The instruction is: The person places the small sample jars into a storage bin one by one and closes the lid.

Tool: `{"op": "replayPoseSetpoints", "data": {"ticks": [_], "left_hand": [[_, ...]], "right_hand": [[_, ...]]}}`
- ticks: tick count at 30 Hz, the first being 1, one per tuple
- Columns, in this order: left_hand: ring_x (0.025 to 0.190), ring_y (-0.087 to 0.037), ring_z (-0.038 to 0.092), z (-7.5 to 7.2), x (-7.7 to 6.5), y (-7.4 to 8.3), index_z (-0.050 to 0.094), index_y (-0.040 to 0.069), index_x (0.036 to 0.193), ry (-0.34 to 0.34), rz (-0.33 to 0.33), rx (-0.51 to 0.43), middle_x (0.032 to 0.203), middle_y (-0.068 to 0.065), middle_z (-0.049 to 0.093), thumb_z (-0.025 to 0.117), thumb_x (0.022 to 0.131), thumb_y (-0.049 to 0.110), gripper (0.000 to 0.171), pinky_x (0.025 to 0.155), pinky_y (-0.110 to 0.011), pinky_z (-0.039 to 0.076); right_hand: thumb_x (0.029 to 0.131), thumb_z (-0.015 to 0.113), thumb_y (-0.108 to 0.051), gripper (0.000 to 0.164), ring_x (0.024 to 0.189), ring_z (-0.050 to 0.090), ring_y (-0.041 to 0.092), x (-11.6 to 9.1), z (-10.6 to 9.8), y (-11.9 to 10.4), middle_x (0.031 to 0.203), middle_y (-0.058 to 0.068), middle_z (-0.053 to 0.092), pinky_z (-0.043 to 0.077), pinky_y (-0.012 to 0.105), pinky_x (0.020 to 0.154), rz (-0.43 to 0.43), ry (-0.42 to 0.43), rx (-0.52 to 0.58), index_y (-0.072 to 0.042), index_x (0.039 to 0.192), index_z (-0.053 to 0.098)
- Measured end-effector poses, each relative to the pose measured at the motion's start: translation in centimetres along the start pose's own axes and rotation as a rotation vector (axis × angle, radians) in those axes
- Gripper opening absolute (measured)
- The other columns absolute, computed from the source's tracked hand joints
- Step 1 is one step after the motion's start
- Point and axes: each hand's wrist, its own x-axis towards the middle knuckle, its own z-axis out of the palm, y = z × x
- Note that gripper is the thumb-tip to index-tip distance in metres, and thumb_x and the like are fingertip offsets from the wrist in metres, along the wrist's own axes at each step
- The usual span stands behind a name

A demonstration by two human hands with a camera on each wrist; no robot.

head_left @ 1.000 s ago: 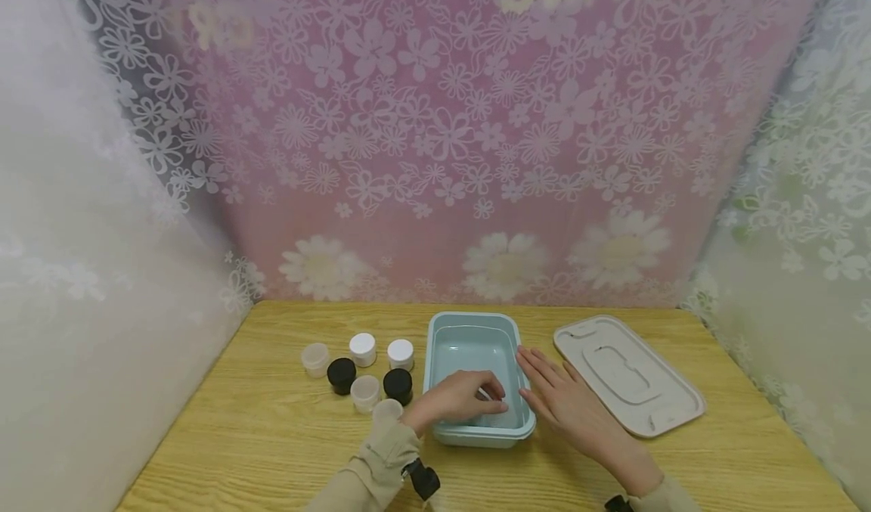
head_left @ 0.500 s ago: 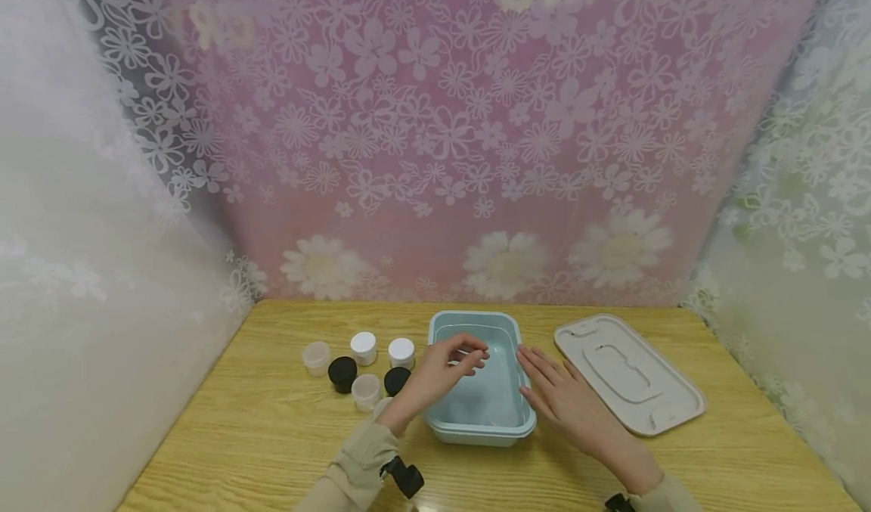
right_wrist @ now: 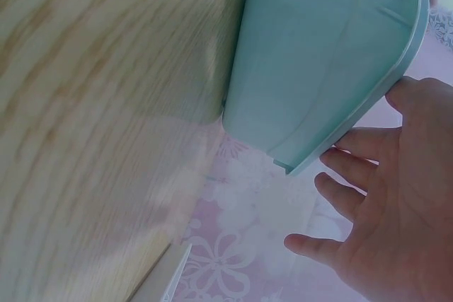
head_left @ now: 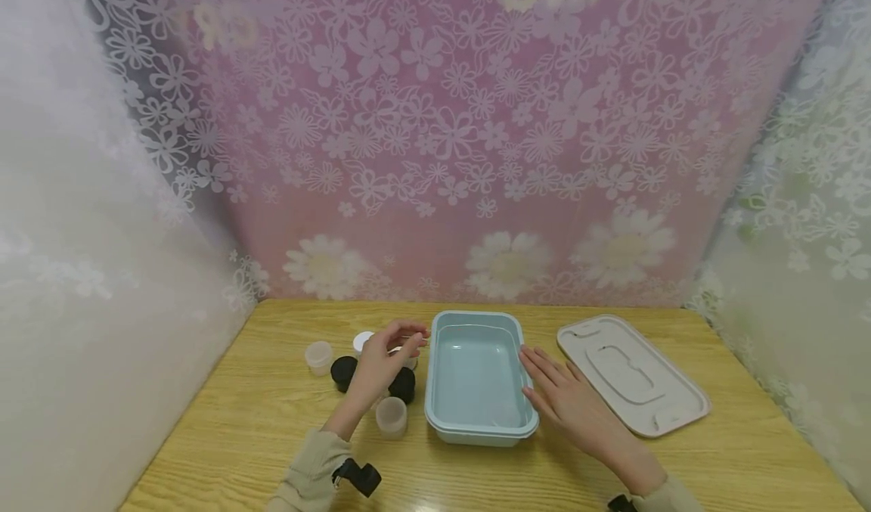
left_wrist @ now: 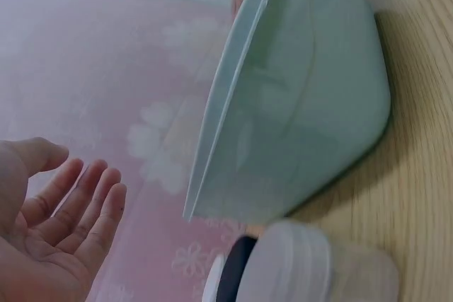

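My left hand (head_left: 381, 364) hangs above a group of small jars, its fingers loosely bent with nothing between them; the left wrist view shows the bare palm (left_wrist: 64, 245). Beneath and around it are a white-lidded jar (head_left: 362, 339), black-lidded jars (head_left: 403, 387) and clear jars (head_left: 391, 419), some partly hidden by the hand. The light blue plastic box (head_left: 469, 376) stands lidless to the right, with a faint clear round shape (head_left: 505, 414) in its near right corner. My right hand (head_left: 571, 410) touches the box's right rim with straight, spread fingers.
A pale flat lid (head_left: 633, 376) lies slanted on the wooden table (head_left: 272, 451), right of the right hand. Another clear jar (head_left: 318, 358) stands at the group's left edge. A pink flowered curtain (head_left: 449, 156) hangs behind the table.
My left hand has come up out of the box and moved left over the jars, uncovering the box's inside. The right hand has stayed at the rim.
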Motion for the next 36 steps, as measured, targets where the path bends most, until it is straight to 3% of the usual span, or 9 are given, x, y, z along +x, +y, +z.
{"op": "replayPoseSetpoints", "data": {"ticks": [5, 11, 18, 21, 26, 31, 36], "left_hand": [[0.1, -0.024, 0.062, -1.8, -1.5, -0.5, 0.06, 0.011, 0.112, 0.028, -0.043, 0.06, 0.111, -0.011, 0.063, 0.056, 0.093, 0.016, 0.021, 0.082, -0.03, 0.053], [0.1, -0.028, 0.061, -3.1, -3.1, -2.0, 0.061, 0.008, 0.109, 0.007, -0.08, 0.08, 0.109, -0.013, 0.063, 0.06, 0.09, 0.012, 0.02, 0.079, -0.027, 0.054], [0.098, -0.021, 0.062, -4.2, -4.7, -5.8, 0.063, 0.009, 0.109, -0.098, -0.149, 0.123, 0.109, -0.008, 0.064, 0.066, 0.085, 0.021, 0.027, 0.078, -0.022, 0.053], [0.1, -0.024, 0.061, -4.4, -5.3, -6.1, 0.061, 0.008, 0.112, -0.152, -0.151, 0.126, 0.111, -0.011, 0.063, 0.068, 0.083, 0.021, 0.032, 0.079, -0.024, 0.054], [0.104, -0.031, 0.059, -4.3, -5.9, -5.1, 0.061, 0.005, 0.114, -0.197, -0.138, 0.163, 0.113, -0.015, 0.061, 0.072, 0.08, 0.017, 0.038, 0.083, -0.035, 0.054], [0.1, -0.022, 0.06, -4.1, -5.9, -6.6, 0.062, 0.011, 0.113, -0.214, -0.083, 0.255, 0.111, -0.006, 0.063, 0.078, 0.072, 0.03, 0.047, 0.081, -0.029, 0.054], [0.098, -0.021, 0.06, -3.6, -5.9, -6.6, 0.061, 0.007, 0.113, -0.26, -0.01, 0.321, 0.109, -0.007, 0.063, 0.081, 0.069, 0.027, 0.053, 0.079, -0.027, 0.055]], "right_hand": [[0.092, 0.054, -0.033, 0.059, 0.134, 0.032, 0.026, 0.0, 0.1, 0.0, 0.147, 0.002, 0.034, 0.026, 0.059, 0.104, 0.005, 0.001, -0.001, -0.014, 0.144, 0.032], [0.092, 0.055, -0.033, 0.058, 0.133, 0.033, 0.026, 0.0, 0.2, 0.0, 0.146, 0.002, 0.036, 0.027, 0.059, 0.103, -0.003, 0.021, -0.007, -0.012, 0.142, 0.036], [0.093, 0.053, -0.035, 0.059, 0.134, 0.032, 0.026, 0.0, 0.2, 0.0, 0.147, 0.001, 0.033, 0.027, 0.059, 0.103, 0.013, -0.006, 0.001, -0.015, 0.144, 0.032], [0.094, 0.051, -0.037, 0.06, 0.135, 0.03, 0.024, 0.0, 0.1, 0.1, 0.149, -0.001, 0.03, 0.025, 0.057, 0.105, 0.029, -0.034, 0.009, -0.019, 0.146, 0.026], [0.094, 0.049, -0.037, 0.06, 0.136, 0.028, 0.023, 0.0, 0.0, 0.1, 0.149, -0.001, 0.029, 0.023, 0.056, 0.107, 0.033, -0.051, 0.012, -0.018, 0.146, 0.026], [0.095, 0.049, -0.038, 0.06, 0.136, 0.028, 0.023, 0.1, 0.0, 0.1, 0.149, -0.002, 0.029, 0.023, 0.056, 0.107, 0.032, -0.049, 0.008, -0.017, 0.146, 0.027], [0.094, 0.049, -0.038, 0.059, 0.136, 0.029, 0.024, 0.0, 0.0, 0.1, 0.149, -0.002, 0.03, 0.024, 0.056, 0.107, 0.03, -0.048, 0.008, -0.018, 0.146, 0.027]]}}
